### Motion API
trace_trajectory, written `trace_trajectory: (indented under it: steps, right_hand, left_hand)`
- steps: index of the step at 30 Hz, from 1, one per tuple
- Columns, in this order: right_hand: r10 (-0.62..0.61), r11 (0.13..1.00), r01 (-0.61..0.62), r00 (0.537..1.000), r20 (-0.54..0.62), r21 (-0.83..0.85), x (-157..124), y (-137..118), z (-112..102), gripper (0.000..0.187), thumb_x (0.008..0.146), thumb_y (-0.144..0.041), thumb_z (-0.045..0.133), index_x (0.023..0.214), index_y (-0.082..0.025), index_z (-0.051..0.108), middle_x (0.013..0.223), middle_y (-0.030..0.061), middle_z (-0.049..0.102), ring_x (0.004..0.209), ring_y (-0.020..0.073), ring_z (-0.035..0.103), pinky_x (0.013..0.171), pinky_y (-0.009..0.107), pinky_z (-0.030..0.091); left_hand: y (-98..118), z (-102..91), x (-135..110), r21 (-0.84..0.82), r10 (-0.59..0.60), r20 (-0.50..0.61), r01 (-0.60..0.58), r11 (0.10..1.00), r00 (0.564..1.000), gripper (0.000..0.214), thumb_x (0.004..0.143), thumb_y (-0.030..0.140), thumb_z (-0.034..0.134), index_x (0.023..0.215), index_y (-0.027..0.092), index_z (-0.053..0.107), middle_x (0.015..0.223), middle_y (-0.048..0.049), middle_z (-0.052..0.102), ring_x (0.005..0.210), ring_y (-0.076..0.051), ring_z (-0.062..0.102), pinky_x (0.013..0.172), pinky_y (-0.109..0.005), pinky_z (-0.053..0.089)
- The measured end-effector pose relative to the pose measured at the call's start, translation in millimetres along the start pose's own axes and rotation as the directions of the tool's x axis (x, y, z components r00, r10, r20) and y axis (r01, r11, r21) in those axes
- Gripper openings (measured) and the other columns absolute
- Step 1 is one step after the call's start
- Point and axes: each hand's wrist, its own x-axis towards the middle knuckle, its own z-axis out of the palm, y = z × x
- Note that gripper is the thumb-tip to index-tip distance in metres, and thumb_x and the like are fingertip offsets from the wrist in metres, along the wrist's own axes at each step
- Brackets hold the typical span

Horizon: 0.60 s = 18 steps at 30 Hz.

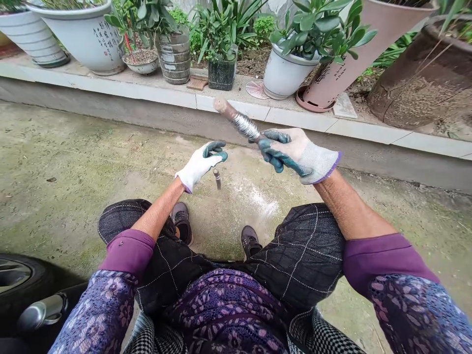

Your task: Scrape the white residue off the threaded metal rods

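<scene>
Although two planters carry writing, none of it can be read: the white pot [84,37] on the tiled ledge [173,96] has columns of black brush characters too small to make out, and the tilted pinkish pot [346,64] shows dark characters half hidden by the white pot of leaves in front of it.

The right hand [295,155], in a white knit glove with green-coated fingers [271,156], is clamped round the lower end of a brownish rod [239,122]. The rod slants up and to the left in front of the ledge, with a silvery ridged band just above the grip. Its lower end is covered by the glove.

The left hand [201,164], gloved the same way, is held apart from the right with its fingers loosely curled, gripping nothing. Just beside it is a small metal cylinder [217,178], blurred; whether it stands on the concrete ground [73,162] or is in the air cannot be told.

Two dark shoes [250,240] show between the knees. At the lower left a tyre [22,280] and a chrome tube [40,312] are cut off by the frame.
</scene>
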Motion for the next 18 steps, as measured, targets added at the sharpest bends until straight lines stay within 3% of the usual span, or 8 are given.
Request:
trace_trajectory:
  steps: [4, 9, 12, 14, 17, 18]
  right_hand:
    - [-0.053, 0.997, 0.055, 0.998, -0.035, 0.05, -3.2, -22.3, 4.8, 0.034, 0.08, -0.052, 0.069, 0.091, -0.02, 0.065, 0.059, -0.0008, 0.051, 0.045, 0.0092, 0.041, 0.035, 0.024, 0.035]
    - [-0.112, 0.993, 0.115, 0.991, -0.071, 0.029, -8.2, -51.4, 11.7, 0.033, 0.082, -0.056, 0.063, 0.094, -0.024, 0.066, 0.061, 0.0014, 0.053, 0.047, 0.0128, 0.042, 0.039, 0.028, 0.038]
    - [-0.126, 0.992, 0.128, 0.988, -0.09, 0.02, -8.2, -63.5, 13.7, 0.036, 0.083, -0.058, 0.059, 0.101, -0.028, 0.066, 0.064, 0.0022, 0.054, 0.049, 0.0147, 0.041, 0.042, 0.03, 0.038]
    - [-0.169, 0.98, 0.178, 0.98, -0.101, 0.093, -4.7, -64.9, 11.2, 0.033, 0.084, -0.054, 0.059, 0.103, -0.027, 0.065, 0.064, 0.0011, 0.051, 0.049, 0.014, 0.039, 0.042, 0.03, 0.035]
    - [-0.201, 0.948, 0.229, 0.969, -0.143, 0.22, 5.6, -51.5, -4.3, 0.038, 0.085, -0.053, 0.058, 0.112, -0.026, 0.061, 0.068, -0.0013, 0.046, 0.05, 0.0123, 0.037, 0.042, 0.028, 0.031]
    - [-0.19, 0.943, 0.238, 0.958, -0.213, 0.232, 9.0, -43.0, -13.2, 0.043, 0.086, -0.057, 0.054, 0.115, -0.025, 0.058, 0.068, -0.0021, 0.045, 0.05, 0.0117, 0.034, 0.042, 0.028, 0.028]
  left_hand:
    - [-13.1, -10.6, -7.1, 0.085, 0.077, 0.034, -0.079, 0.993, 0.996, 0.075, 0.067, 0.031, 0.077, 0.137, 0.017, 0.054, 0.144, -0.0148, 0.053, 0.126, -0.024, 0.051, 0.1, -0.033, 0.045]
    - [-45.7, -12.2, -9.1, 0.118, 0.041, 0.006, -0.041, 0.992, 0.999, 0.091, 0.055, 0.023, 0.083, 0.14, 0.019, 0.051, 0.138, -0.0119, 0.057, 0.124, -0.023, 0.054, 0.105, -0.033, 0.042]
    - [-64.3, -4.2, -8.0, 0.026, -0.077, -0.06, 0.079, 0.997, 0.995, 0.063, 0.055, 0.019, 0.079, 0.116, 0.014, 0.064, 0.119, -0.0096, 0.067, 0.107, -0.021, 0.062, 0.098, -0.032, 0.047]
    - [-69.9, 2.3, -9.7, -0.118, -0.166, -0.032, 0.161, 0.98, 0.986, 0.045, 0.055, 0.017, 0.077, 0.098, 0.013, 0.065, 0.101, -0.007, 0.071, 0.095, -0.018, 0.065, 0.094, -0.032, 0.049]
    - [-66.6, 7.8, -17.1, -0.323, -0.224, 0.049, 0.228, 0.919, 0.973, 0.04, 0.057, 0.02, 0.079, 0.093, 0.014, 0.062, 0.091, -0.0047, 0.07, 0.085, -0.017, 0.068, 0.09, -0.035, 0.052]
    - [-63.4, 7.7, -20.0, -0.372, -0.247, 0.059, 0.251, 0.893, 0.967, 0.04, 0.059, 0.022, 0.079, 0.094, 0.015, 0.061, 0.089, -0.004, 0.069, 0.08, -0.016, 0.068, 0.085, -0.036, 0.054]
